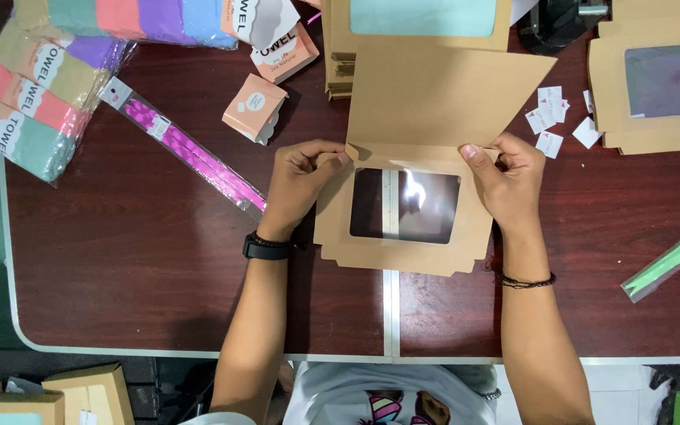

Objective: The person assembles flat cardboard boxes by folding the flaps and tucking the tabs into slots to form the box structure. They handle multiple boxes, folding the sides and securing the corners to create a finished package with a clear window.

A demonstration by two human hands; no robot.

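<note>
A flat brown cardboard box blank (pixel 403 236) with a clear window lies in the middle of the dark red desk (pixel 135 267), its big flap (pixel 442 94) standing up on the far side. The left hand (pixel 302 179) pinches the blank's far left corner, thumb and fingers closed on a small tab there. The right hand (pixel 505 177) pinches the far right corner in the same way, so both hands are clamped on the cardboard, well apart from each other with the window between them. A black watch (pixel 265 247) sits on the left wrist and a thin dark bracelet (pixel 526 280) on the right.

To the far left lie stacked towels (pixel 29 94) in pink, green and purple, wrapped in clear film. Just right of them a long packet of purple ribbon (pixel 190 153) lies slantwise, and a small pink tag card (pixel 254 107) rests near it. A stack of more windowed blanks (pixel 419 20) lies at the far edge, and another blank (pixel 655 86) at the far right. Small white stickers (pixel 552 118) are scattered beside the right hand. A green ribbon packet (pixel 670 264) lies at the right edge.
</note>
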